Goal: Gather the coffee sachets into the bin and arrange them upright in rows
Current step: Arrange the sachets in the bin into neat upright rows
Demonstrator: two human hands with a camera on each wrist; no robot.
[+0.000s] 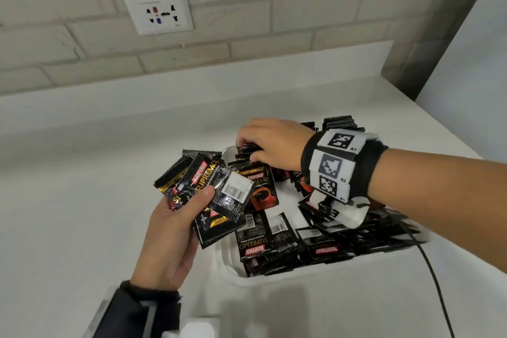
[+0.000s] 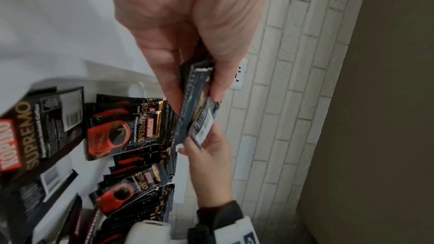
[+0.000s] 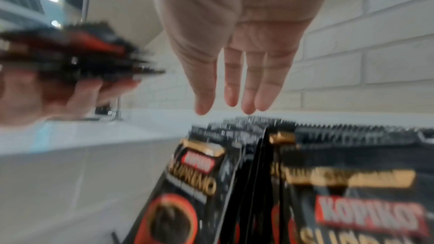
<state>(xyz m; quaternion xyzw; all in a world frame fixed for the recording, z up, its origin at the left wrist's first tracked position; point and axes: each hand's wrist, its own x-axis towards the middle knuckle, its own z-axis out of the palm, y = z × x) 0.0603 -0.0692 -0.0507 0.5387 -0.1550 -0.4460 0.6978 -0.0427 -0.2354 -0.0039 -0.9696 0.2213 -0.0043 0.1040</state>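
From the head camera, a white plastic bin (image 1: 229, 262) sits on a white countertop (image 1: 82, 173), filled with black foil coffee sachets printed with red cups and gold lettering. Toward the bin's 12 o'clock edge, several upright sachets (image 1: 340, 122) stand packed in rows; toward 6 o'clock, loose sachets (image 1: 263, 239) lie flat and overlapping. The left hand (image 1: 170, 230), at the bin's 9 o'clock side, grips a fanned bundle of sachets (image 1: 208, 192), thumb pressed across their faces. The right hand (image 1: 274, 145), wearing a black wrist strap with white coded markers (image 1: 332, 164), reaches to the bin's 11 o'clock corner with fingers bent down onto the tops of standing sachets; whether it pinches one cannot be told here. A white wall socket (image 1: 158, 11) is set in the pale brick wall (image 1: 274, 8) at 12 o'clock. A black cable (image 1: 436, 282) trails off at 5 o'clock.

From the left wrist camera, the left hand (image 2: 178, 31) clamps the bundle (image 2: 197, 103) edge-on between thumb and fingers. The right hand (image 2: 209, 157) is at 6 o'clock of it, beside the standing rows (image 2: 140, 164).

From the right wrist camera, blurred, the right hand (image 3: 237, 53) shows straight fingers (image 3: 249, 90) held together, holding nothing, just above the serrated tops of the upright sachets (image 3: 328, 136). The left hand (image 3: 58, 96) with its bundle (image 3: 77, 53) is at 9 o'clock.
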